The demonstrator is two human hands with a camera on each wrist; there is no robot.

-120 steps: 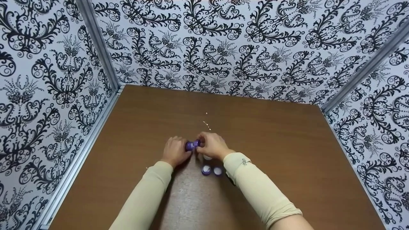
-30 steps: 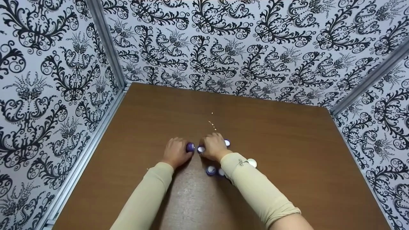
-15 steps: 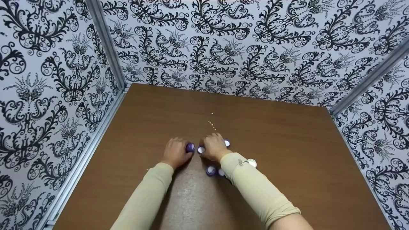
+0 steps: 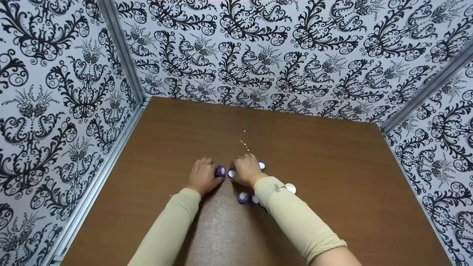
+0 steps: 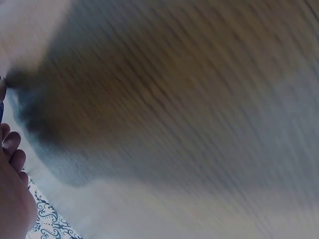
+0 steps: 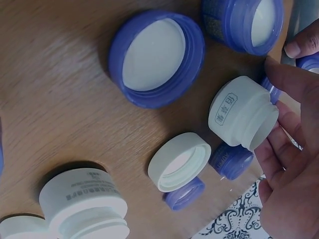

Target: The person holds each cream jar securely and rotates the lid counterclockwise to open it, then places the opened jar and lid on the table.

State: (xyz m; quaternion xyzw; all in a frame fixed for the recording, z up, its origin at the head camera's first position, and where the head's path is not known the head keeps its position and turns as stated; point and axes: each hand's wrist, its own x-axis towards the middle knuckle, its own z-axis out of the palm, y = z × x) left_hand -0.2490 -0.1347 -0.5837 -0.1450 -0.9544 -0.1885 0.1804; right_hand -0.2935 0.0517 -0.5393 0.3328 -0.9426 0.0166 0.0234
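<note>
My left hand [image 4: 203, 175] grips a small purple jar [image 4: 220, 171] near the middle of the table. Just to its right, my right hand [image 4: 245, 170] pinches a purple lid [image 4: 231, 173] with a white inside; a narrow gap parts the two. In the right wrist view a white jar [image 6: 237, 112] without a lid stands close to the right fingers and partly covers the held lid [image 6: 271, 89]. Only the edge of the left hand [image 5: 15, 184] shows in the left wrist view, where its jar is almost wholly cut off.
Close by the right hand are a large purple lid [image 6: 117, 57], a purple jar [image 6: 224, 22], a white lid [image 6: 159, 167], a small purple jar [image 6: 232, 162] and another white jar [image 6: 82, 199]. Light crumbs [image 4: 245, 145] lie beyond the hands. Patterned walls [image 4: 258, 55] enclose the table [image 4: 314, 155].
Four seconds ago the purple lid and jar were together between my hands; now they are apart, the lid's white inside showing. Over the last second both hands have stayed nearly still.
</note>
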